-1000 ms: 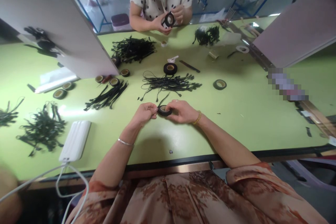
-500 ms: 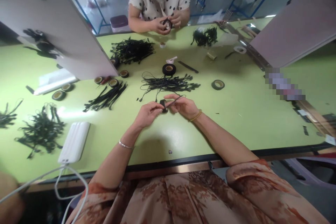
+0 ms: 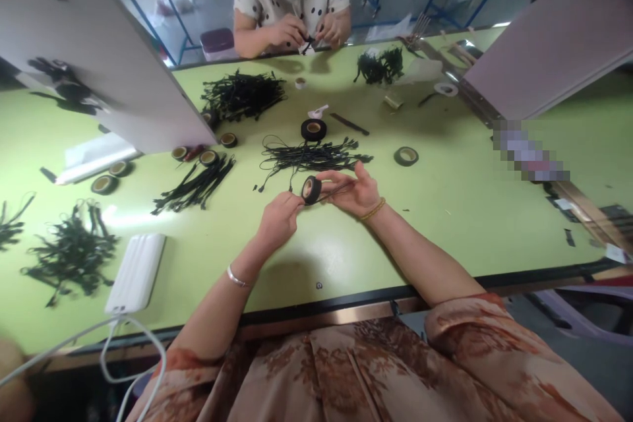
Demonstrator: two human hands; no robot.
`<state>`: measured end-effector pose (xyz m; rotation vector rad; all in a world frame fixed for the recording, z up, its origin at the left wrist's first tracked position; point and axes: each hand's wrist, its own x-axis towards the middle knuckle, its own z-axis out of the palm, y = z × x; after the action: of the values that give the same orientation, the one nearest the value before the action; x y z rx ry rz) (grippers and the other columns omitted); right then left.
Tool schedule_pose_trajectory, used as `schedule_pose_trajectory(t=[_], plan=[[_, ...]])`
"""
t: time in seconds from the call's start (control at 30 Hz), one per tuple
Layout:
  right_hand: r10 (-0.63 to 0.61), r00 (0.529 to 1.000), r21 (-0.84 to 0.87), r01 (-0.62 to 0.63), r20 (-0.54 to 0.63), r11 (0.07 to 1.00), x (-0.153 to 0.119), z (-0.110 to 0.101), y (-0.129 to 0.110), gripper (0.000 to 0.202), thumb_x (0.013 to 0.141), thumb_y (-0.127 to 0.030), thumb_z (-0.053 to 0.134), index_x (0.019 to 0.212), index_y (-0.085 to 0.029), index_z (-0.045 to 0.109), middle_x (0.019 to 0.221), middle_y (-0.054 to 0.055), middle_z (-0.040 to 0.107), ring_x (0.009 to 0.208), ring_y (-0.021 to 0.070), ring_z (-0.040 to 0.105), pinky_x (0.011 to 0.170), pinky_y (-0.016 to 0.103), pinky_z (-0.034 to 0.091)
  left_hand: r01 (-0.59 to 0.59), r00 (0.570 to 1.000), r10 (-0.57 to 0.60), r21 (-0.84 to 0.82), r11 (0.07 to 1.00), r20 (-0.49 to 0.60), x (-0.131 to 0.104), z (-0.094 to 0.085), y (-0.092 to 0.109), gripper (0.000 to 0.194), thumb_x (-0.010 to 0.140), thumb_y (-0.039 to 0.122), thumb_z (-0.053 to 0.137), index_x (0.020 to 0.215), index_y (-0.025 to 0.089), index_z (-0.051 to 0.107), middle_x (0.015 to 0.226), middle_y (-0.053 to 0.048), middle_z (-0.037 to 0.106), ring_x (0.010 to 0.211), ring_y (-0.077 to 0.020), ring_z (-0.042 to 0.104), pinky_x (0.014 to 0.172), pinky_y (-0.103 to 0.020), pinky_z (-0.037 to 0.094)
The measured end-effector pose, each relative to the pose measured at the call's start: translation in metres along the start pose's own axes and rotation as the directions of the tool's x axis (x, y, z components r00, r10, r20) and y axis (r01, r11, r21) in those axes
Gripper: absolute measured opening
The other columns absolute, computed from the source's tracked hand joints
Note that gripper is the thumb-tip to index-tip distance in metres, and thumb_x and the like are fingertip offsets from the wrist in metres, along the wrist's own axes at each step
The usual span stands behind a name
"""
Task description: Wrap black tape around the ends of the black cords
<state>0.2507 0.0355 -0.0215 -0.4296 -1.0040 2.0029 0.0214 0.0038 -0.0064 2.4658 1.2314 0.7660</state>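
Observation:
My left hand (image 3: 279, 219) is closed, thumb and fingers pinching a thin black cable (image 3: 339, 190) at its end. Against those fingertips stands a roll of black tape (image 3: 311, 190), tilted, its pale core facing left. My right hand (image 3: 357, 192) is on the roll's other side with its fingers stretched out and thumb raised. The cable runs across the right fingers, and the fingertips reach the roll's edge. Just beyond both hands lies a spread bundle of black cables (image 3: 311, 155) with small connectors. The exact grip inside my left hand is hidden.
Another black tape roll (image 3: 314, 130) lies behind the bundle, and one more tape roll (image 3: 406, 156) to the right. Cable piles (image 3: 242, 93) and a white power bank (image 3: 136, 273) are on the green table (image 3: 445, 224). Across it, a co-worker's hands (image 3: 309, 33) handle a dark piece.
The tape roll has turned to show its core. My right fingers have opened out with the thumb up, while my left hand has rolled over. The co-worker's hands have moved apart.

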Motion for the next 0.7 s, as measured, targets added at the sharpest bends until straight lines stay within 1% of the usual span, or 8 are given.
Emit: schedule_pose_trajectory(t=[0.1, 0.2, 0.27, 0.33, 0.4, 0.47, 0.6, 0.7], plan=[[-0.01, 0.991, -0.047, 0.016, 0.131, 0.999, -0.004, -0.013, -0.007, 0.063, 0.079, -0.066, 0.059, 0.114, -0.015, 0.066, 0.105, 0.013, 0.074, 0.099, 0.0274, 0.067, 0.091, 0.045, 0.048, -0.002, 1.0, 0.003, -0.013, 1.0, 0.026, -0.001, 0.002, 0.004, 0.017, 0.092, 0.018, 0.045, 0.087, 0.018, 0.061, 0.083, -0.007, 0.063, 0.08, -0.0182, 0.056, 0.074, -0.031, 0.047], [0.005, 0.979, -0.08, 0.011, 0.202, 0.997, -0.006, -0.02, -0.013, 0.058, 0.071, -0.057, 0.073, 0.109, -0.014, 0.066, 0.104, 0.013, 0.074, 0.097, 0.0261, 0.068, 0.093, 0.044, 0.047, 0.099, 0.995, -0.094, -0.143, 0.985, 0.038, -0.001, 0.004, 0.008, 0.009, 0.088, 0.018, 0.052, 0.087, 0.018, 0.061, 0.082, -0.004, 0.064, 0.077, -0.0161, 0.057, 0.074, -0.029, 0.047], [0.017, 0.987, -0.137, 0.005, 0.162, 0.991, -0.006, -0.018, -0.015, 0.052, 0.068, -0.049, 0.079, 0.103, -0.014, 0.065, 0.099, 0.01, 0.074, 0.092, 0.0233, 0.069, 0.09, 0.04, 0.048, 0.167, 0.986, -0.163, -0.228, 0.959, 0.039, 0.0, 0.004, 0.01, 0.009, 0.087, 0.019, 0.054, 0.089, 0.018, 0.063, 0.083, -0.004, 0.066, 0.076, -0.0153, 0.058, 0.074, -0.028, 0.047], [0.005, 0.998, -0.233, 0.008, 0.055, 0.972, -0.005, -0.009, -0.015, 0.04, 0.068, -0.039, 0.083, 0.093, -0.015, 0.063, 0.089, 0.006, 0.073, 0.083, 0.0181, 0.068, 0.081, 0.034, 0.05, 0.212, 0.977, -0.208, -0.257, 0.943, 0.043, 0.0, 0.005, 0.01, 0.013, 0.088, 0.02, 0.051, 0.089, 0.017, 0.064, 0.085, -0.005, 0.067, 0.078, -0.0156, 0.059, 0.075, -0.029, 0.047], [-0.033, 0.997, -0.352, 0.007, -0.069, 0.936, -0.003, 0.003, -0.012, 0.036, 0.067, -0.032, 0.085, 0.084, -0.017, 0.057, 0.079, 0.001, 0.069, 0.07, 0.013, 0.065, 0.069, 0.027, 0.049, 0.241, 0.97, -0.236, -0.233, 0.942, 0.051, 0.001, 0.004, 0.009, 0.016, 0.088, 0.02, 0.049, 0.088, 0.017, 0.065, 0.086, -0.006, 0.067, 0.078, -0.0162, 0.059, 0.075, -0.029, 0.046], [-0.057, 0.989, -0.462, -0.013, -0.138, 0.887, -0.002, 0.016, -0.008, 0.04, 0.066, -0.031, 0.086, 0.085, -0.019, 0.052, 0.074, -0.003, 0.065, 0.064, 0.0113, 0.061, 0.061, 0.024, 0.046, 0.27, 0.963, -0.263, -0.184, 0.945, 0.062, 0.001, 0.004, 0.008, 0.016, 0.087, 0.019, 0.048, 0.084, 0.017, 0.063, 0.082, -0.005, 0.065, 0.075, -0.0163, 0.057, 0.073, -0.029, 0.045], [-0.125, 0.985, -0.649, 0.018, -0.119, 0.76, -0.002, 0.032, -0.004, 0.042, 0.071, -0.032, 0.081, 0.097, -0.02, 0.05, 0.077, -0.002, 0.064, 0.073, 0.0138, 0.062, 0.069, 0.028, 0.049, 0.322, 0.943, -0.315, -0.05, 0.946, 0.103, 0.002, 0.004, 0.009, 0.016, 0.089, 0.019, 0.044, 0.081, 0.018, 0.058, 0.079, -0.006, 0.063, 0.07, -0.0174, 0.056, 0.067, -0.03, 0.042], [-0.171, 0.98, -0.698, 0.054, -0.099, 0.714, -0.003, 0.035, -0.005, 0.039, 0.075, -0.03, 0.077, 0.1, -0.021, 0.048, 0.078, -0.002, 0.061, 0.074, 0.0144, 0.06, 0.073, 0.031, 0.048, 0.357, 0.925, -0.359, 0.039, 0.933, 0.124, 0.002, 0.003, 0.013, 0.017, 0.092, 0.021, 0.041, 0.084, 0.018, 0.056, 0.079, -0.007, 0.062, 0.067, -0.019, 0.056, 0.064, -0.031, 0.039]])
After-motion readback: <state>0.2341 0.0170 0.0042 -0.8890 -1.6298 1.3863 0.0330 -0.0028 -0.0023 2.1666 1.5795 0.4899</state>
